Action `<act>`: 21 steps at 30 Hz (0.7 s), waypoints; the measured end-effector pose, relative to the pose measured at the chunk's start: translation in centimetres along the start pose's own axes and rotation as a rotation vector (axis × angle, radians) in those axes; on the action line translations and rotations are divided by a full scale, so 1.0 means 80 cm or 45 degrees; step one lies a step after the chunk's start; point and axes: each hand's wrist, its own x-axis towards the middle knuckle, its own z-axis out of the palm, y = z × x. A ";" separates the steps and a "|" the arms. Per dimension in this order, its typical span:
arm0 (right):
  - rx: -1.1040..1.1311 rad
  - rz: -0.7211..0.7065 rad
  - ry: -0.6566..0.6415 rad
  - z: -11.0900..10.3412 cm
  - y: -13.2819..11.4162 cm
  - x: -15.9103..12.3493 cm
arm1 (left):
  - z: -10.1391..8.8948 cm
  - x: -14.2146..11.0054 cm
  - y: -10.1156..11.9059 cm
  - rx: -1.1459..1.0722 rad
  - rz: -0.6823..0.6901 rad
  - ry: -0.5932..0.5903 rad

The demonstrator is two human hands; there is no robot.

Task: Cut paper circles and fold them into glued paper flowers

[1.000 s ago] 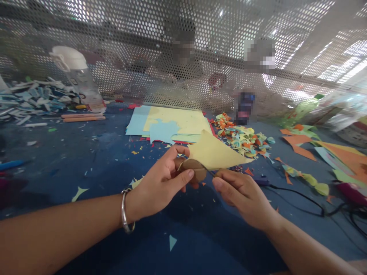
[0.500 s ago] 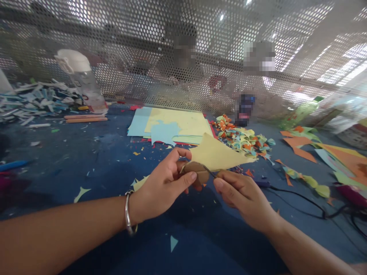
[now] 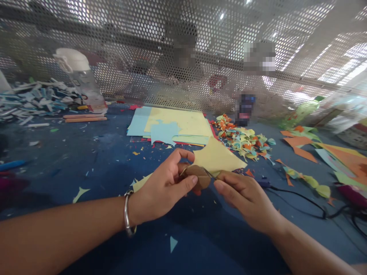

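My left hand (image 3: 164,187), with a silver bangle at the wrist, pinches a round brown cardboard piece (image 3: 200,177) together with a sheet of yellow paper (image 3: 220,154). The paper stands out behind the cardboard, its edges cut into curves and points. In my right hand (image 3: 243,193) is a pair of small scissors (image 3: 208,172); their thin blades meet the rim of the cardboard, and the handles are hidden by my fingers. Beyond the hands a stack of coloured paper (image 3: 183,116) lies with a cut blue sheet (image 3: 164,131) on top.
Small folded paper pieces (image 3: 246,141) are heaped right of the stack. Orange and green sheets (image 3: 301,149) and a black cable (image 3: 301,194) lie farther right. At left are a bottle (image 3: 88,89), a pile of paper strips (image 3: 37,101) and a blue pen (image 3: 11,165). A perforated metal screen (image 3: 129,49) borders the table.
The yellow paper and brown cardboard have turned slightly, and the paper's right tip sits farther left. More of the cardboard's round face shows. Both hands stay nearly in place.
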 end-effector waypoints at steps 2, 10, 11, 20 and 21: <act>-0.005 0.005 -0.012 -0.001 -0.002 0.001 | 0.000 0.000 0.000 -0.012 -0.008 -0.013; -0.038 -0.008 -0.043 -0.003 -0.006 0.000 | -0.004 0.001 0.003 -0.008 -0.046 -0.076; -0.045 -0.015 -0.046 -0.004 -0.006 0.000 | -0.004 0.001 0.003 -0.001 -0.047 -0.083; -0.028 -0.057 -0.063 -0.006 0.002 -0.002 | -0.009 0.002 0.001 0.013 -0.002 -0.135; -0.028 -0.062 -0.068 -0.006 0.002 -0.002 | -0.010 0.002 0.001 0.017 -0.010 -0.145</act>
